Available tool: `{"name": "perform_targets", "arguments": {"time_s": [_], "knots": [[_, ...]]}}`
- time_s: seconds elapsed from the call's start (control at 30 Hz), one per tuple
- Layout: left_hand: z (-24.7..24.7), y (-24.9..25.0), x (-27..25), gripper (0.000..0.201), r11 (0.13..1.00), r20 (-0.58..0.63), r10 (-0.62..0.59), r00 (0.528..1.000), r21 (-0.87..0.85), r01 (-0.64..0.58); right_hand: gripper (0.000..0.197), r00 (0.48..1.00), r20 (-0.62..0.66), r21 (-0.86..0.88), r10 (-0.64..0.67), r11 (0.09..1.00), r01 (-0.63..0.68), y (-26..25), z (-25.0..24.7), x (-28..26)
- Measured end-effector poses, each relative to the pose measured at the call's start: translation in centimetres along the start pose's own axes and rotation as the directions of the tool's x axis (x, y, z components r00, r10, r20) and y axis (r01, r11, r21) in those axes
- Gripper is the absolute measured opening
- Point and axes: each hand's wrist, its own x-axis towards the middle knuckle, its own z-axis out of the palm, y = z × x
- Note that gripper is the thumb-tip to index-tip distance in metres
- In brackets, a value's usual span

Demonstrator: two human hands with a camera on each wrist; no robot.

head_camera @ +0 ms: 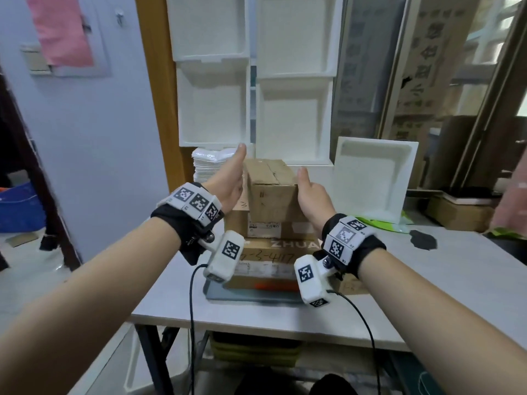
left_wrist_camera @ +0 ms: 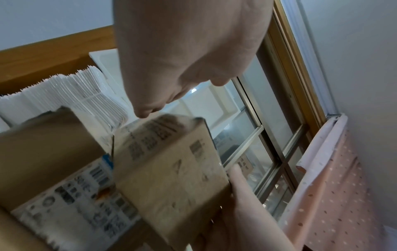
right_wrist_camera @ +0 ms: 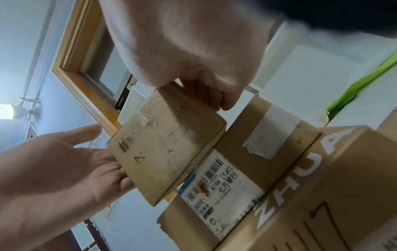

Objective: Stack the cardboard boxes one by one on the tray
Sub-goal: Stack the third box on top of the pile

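Three cardboard boxes stand stacked on a grey tray [head_camera: 219, 293] on the table. The lowest is a wide box [head_camera: 268, 260] printed "ZHUA" [right_wrist_camera: 322, 186], and a labelled box [head_camera: 265, 226] [right_wrist_camera: 247, 152] sits on it. On top is the small cardboard box [head_camera: 271, 189] [left_wrist_camera: 167, 166] [right_wrist_camera: 167, 152]. My right hand [head_camera: 310, 195] [right_wrist_camera: 204, 88] holds its right side, thumb up and fingers bent behind it. My left hand [head_camera: 231, 178] [right_wrist_camera: 64, 161] is flat and open at its left side, thumb up; whether it touches is unclear.
White foam trays [head_camera: 214, 109] are piled against the window behind the stack, and another [head_camera: 373, 178] leans at the right. A pile of white bags [head_camera: 205, 163] sits behind left. A cardboard box [head_camera: 456, 212] and green bag [head_camera: 379, 223] lie at the right.
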Motion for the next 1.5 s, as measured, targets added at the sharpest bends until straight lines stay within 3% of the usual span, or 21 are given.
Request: {"name": "perform_targets", "arguments": {"time_s": [0.33, 0.57, 0.77, 0.9, 1.07, 1.27, 1.37, 1.5], "knots": [[-3.7, -1.1, 6.4, 0.08, 0.997, -0.089, -0.028, 0.996, -0.07, 0.022, 0.077, 0.996, -0.09, -0.079, 0.024, 0.996, -0.031, 2.0, -2.0, 4.3], [-4.9, -2.9, 8.6, 0.081, 0.998, -0.151, -0.047, 0.987, -0.045, 0.041, 0.067, 0.993, -0.114, -0.038, 0.02, 0.999, -0.025, 2.9, -1.7, 6.3], [-4.7, -3.0, 8.9, 0.078, 0.999, -0.112, -0.03, 0.993, -0.045, 0.025, 0.073, 0.993, -0.115, 0.034, 0.023, 0.999, -0.019, 2.9, -1.4, 6.0], [-4.9, -2.7, 8.7, 0.08, 1.0, -0.156, -0.021, 0.988, -0.025, 0.017, 0.075, 0.991, -0.133, 0.107, 0.006, 0.994, 0.009, 2.9, -1.4, 4.6], [-4.7, -2.5, 8.0, 0.08, 0.999, -0.135, -0.012, 0.991, -0.055, 0.005, 0.108, 0.998, -0.048, 0.137, -0.028, 0.99, 0.034, 2.1, -1.1, 2.8], [-3.4, -2.6, 5.5, 0.076, 0.997, -0.11, 0.025, 0.994, -0.074, -0.033, 0.122, 1.0, -0.02, 0.16, 0.003, 0.987, 0.0, 1.0, -0.8, 2.1], [-3.3, -2.4, 3.9, 0.072, 0.997, -0.09, 0.031, 0.995, -0.071, -0.038, 0.116, 0.999, -0.022, 0.193, 0.049, 0.98, -0.044, 0.6, -0.9, 2.5], [-3.7, -2.5, 2.7, 0.069, 0.998, -0.061, 0.04, 0.997, -0.049, -0.043, 0.093, 0.998, -0.001, 0.227, 0.065, 0.972, -0.063, 0.2, -1.1, 4.3]]}}
